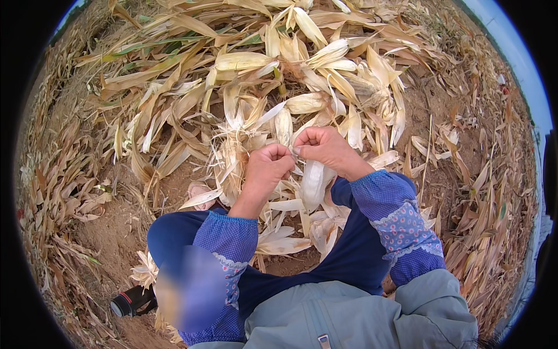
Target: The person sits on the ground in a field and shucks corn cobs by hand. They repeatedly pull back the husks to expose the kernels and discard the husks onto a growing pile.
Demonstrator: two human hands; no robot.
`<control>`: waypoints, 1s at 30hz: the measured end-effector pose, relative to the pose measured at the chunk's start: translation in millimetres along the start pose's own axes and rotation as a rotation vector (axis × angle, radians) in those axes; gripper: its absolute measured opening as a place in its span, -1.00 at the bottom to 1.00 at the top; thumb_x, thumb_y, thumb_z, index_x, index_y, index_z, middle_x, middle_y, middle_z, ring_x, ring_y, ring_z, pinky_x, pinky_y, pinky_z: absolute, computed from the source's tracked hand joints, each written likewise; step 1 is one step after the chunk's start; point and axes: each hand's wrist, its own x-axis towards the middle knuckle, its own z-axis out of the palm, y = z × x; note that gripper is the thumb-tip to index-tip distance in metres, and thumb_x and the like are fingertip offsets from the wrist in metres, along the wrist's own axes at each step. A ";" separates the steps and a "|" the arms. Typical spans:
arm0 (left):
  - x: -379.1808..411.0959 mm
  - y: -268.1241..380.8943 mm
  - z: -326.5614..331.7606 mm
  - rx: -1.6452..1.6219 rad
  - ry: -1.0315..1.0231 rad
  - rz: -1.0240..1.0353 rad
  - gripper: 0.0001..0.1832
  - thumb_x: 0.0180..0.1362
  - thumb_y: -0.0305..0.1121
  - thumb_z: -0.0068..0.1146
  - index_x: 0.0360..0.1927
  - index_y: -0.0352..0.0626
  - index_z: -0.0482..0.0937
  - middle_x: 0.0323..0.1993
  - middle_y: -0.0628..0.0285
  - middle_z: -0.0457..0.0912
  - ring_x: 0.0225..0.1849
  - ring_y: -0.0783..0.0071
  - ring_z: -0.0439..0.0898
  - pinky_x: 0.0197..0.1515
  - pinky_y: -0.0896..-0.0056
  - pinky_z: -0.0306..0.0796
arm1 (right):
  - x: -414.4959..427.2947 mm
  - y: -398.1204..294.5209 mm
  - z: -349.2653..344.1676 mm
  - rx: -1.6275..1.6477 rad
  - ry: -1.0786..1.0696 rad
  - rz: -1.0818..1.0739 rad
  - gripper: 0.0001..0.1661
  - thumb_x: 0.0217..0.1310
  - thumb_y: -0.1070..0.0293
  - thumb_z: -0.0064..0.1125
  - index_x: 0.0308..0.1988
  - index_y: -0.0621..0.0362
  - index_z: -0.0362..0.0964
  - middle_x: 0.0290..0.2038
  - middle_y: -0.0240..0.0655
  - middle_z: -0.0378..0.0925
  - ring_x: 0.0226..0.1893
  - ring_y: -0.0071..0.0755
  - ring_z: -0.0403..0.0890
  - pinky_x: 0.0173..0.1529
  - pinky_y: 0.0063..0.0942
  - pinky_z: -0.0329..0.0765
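Note:
My left hand [268,170] and my right hand [327,150] meet in front of me, thumbs against bent fingers, fingertips nearly touching. Whether anything thin is pinched between them is too small to tell. Just below the right hand hangs or lies a broad pale corn husk [313,185]. An ear of corn in its dry husk [284,126] lies right beyond the fingertips, and another husk-covered ear [307,103] is farther out. Shredded husk and silk [231,152] are heaped beside my left hand.
A pile of dry corn stalks and leaves [187,74] spreads ahead, with more husk-covered ears [243,61] on it. Loose husks [283,244] lie between my bent legs [348,253]. A black bottle [130,302] rests on the bare soil [104,231] at left.

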 end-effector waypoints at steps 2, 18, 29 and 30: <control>-0.2 -0.1 0.2 0.008 -0.013 0.000 -0.93 -0.03 -0.46 0.13 -0.47 -0.21 0.50 -0.61 0.34 0.51 -0.62 0.70 0.39 -0.52 0.70 0.27 | -0.1 -0.1 0.2 -0.008 0.002 -0.001 -0.91 -0.02 0.48 0.14 -0.40 0.22 0.43 -0.49 -0.52 0.44 -0.49 -0.77 0.38 -0.39 -0.75 0.33; -0.2 -0.1 1.4 -0.027 0.046 0.038 -0.95 0.00 -0.48 0.09 -0.46 -0.24 0.50 -0.61 0.33 0.51 -0.61 0.70 0.40 -0.53 0.70 0.27 | 0.1 2.2 -0.8 -0.056 0.002 0.002 -0.93 -0.05 0.49 0.13 -0.44 0.22 0.43 -0.53 -0.54 0.42 -0.52 -0.79 0.35 -0.43 -0.78 0.29; 2.1 -4.6 -2.3 0.012 0.194 0.053 -0.98 -0.08 -0.51 0.07 -0.54 -0.21 0.49 -0.66 0.35 0.48 -0.65 0.70 0.37 -0.56 0.70 0.23 | -3.8 -6.0 -4.2 0.053 0.002 -0.017 -0.91 -0.05 0.45 0.12 -0.42 0.18 0.43 -0.52 -0.56 0.42 -0.53 -0.77 0.35 -0.42 -0.73 0.31; 1.7 -3.5 -2.1 0.012 0.222 0.048 -0.98 -0.09 -0.51 0.07 -0.57 -0.22 0.48 -0.67 0.35 0.47 -0.66 0.69 0.36 -0.58 0.70 0.23 | -3.9 -7.9 -6.6 0.066 0.025 -0.019 -0.91 -0.05 0.44 0.12 -0.42 0.17 0.43 -0.52 -0.56 0.42 -0.54 -0.77 0.35 -0.42 -0.73 0.31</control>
